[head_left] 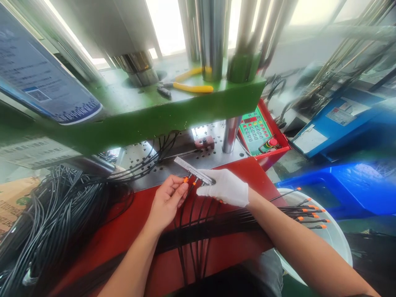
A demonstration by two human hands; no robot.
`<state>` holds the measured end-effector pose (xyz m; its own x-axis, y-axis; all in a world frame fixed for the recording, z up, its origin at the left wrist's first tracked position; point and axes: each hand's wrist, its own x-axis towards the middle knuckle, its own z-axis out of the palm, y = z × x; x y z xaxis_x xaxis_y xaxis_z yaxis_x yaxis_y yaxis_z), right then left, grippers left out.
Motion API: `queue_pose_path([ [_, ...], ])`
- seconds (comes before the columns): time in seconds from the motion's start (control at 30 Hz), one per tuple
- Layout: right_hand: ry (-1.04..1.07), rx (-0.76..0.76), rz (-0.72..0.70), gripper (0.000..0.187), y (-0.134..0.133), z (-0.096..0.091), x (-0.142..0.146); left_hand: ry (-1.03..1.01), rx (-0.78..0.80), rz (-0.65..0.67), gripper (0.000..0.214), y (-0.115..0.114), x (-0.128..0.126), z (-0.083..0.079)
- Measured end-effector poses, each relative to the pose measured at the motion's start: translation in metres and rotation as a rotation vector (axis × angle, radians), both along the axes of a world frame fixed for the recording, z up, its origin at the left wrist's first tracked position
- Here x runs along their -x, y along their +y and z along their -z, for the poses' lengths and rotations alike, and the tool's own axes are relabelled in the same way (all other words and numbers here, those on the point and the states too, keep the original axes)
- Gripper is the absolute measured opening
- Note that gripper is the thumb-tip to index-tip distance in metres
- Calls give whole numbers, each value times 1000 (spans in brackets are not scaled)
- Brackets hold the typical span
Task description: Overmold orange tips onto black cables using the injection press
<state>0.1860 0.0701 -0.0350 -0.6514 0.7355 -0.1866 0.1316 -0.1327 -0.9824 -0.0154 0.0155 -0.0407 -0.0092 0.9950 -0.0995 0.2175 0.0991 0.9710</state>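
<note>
My bare left hand (168,197) pinches the orange-tipped end of a black cable (185,180) and holds it against a narrow metal bar (193,170). My right hand (225,187), in a white glove, grips the near end of that bar, fingers closed round it. Several black cables (198,231) run from the bar back toward me over the red table (247,171). The bar lies at the front of the perforated steel plate (213,154) under the green press (173,111).
A big tangle of black cables (52,218) fills the left. More orange-tipped cables (309,214) lie across a white tub (337,239) at right. Yellow-handled pliers (193,84) rest on the press top. A green control panel (255,131) and a blue bin (349,185) stand right.
</note>
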Motion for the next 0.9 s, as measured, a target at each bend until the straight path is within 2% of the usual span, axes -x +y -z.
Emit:
queue_pose_path([
  [0.27,17,5,-13,41,1,23,-2,-47,54,30,24,-1,-1,20],
  [0.4,-63,-34,-15,46,0,35,-2,-80,85,7,26,0,-5,31],
  [0.53,-199,-180,66,59,-1,52,0,-7,69,-44,25,0,-10,43],
  [0.67,-245,-184,54,64,-2,59,2,106,73,-73,26,-1,-13,53],
  [0.77,-246,-209,-18,51,-1,56,1,344,20,-69,27,-3,-13,48],
  [0.83,-282,-255,-79,36,-3,54,2,568,-148,-159,25,-2,-8,36],
  [0.9,-391,-336,-117,24,-8,54,7,758,-375,-320,22,4,4,20],
])
